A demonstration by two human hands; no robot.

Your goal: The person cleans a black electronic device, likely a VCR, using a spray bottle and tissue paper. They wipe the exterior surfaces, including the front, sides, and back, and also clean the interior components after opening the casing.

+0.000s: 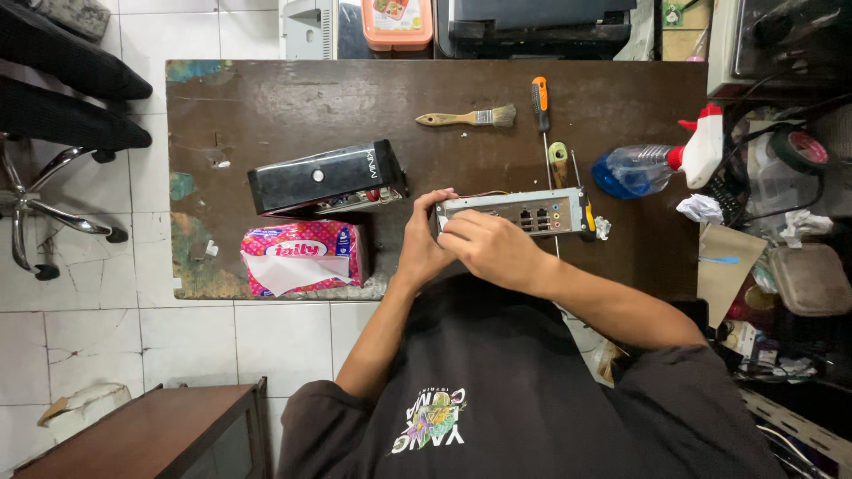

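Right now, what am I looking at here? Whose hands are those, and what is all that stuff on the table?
This picture comes from a camera worn on a person's head, looking straight down. So you see their dark shirt at the bottom and their two bare arms reaching out to a brown table. The left hand and the right hand both grip a grey metal computer part with little sockets. Beside it lie a black computer case and a pink tissue pack. Further back are a paintbrush, an orange-handled screwdriver and a spray bottle.
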